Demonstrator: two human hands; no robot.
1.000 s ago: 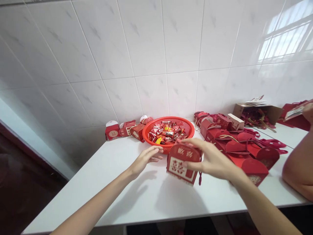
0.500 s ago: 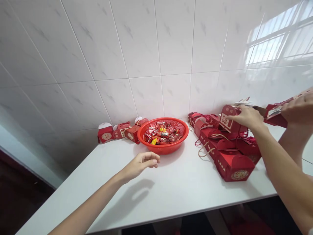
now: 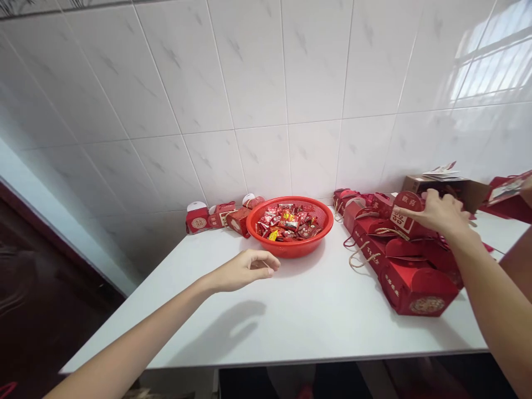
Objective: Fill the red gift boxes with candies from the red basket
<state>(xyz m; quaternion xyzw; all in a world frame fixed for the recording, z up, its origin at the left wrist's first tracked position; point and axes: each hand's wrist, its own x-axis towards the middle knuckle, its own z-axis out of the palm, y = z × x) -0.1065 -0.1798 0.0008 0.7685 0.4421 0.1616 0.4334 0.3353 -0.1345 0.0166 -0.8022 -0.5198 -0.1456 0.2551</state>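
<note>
My left hand [image 3: 249, 269] hovers over the white table [image 3: 249, 327], its fingers curved and apart, holding nothing. Just beyond it stands a red plastic basket [image 3: 291, 251] with small wrapped candies [image 3: 290, 220] inside. On the right, my right hand [image 3: 446, 216] has its fingers spread beside a red gift box [image 3: 406, 215] with a rounded top and gold characters. The thumb reaches across the front of this box, which rests among other red gift boxes [image 3: 419, 288] with cord handles. Part of the box row is hidden behind my right hand and forearm.
Several red boxes [image 3: 198, 219] stand against the tiled wall [image 3: 261, 155], left of the basket. A brown cardboard box [image 3: 474, 191] with cards on top stands at the back right. Another person's arm [image 3: 519, 260] and a red box [image 3: 509, 194] show at the right edge.
The gift box by my right hand has come down among the others, and my fingers have opened from it. The view has turned left. The other person's hand has left the frame.
</note>
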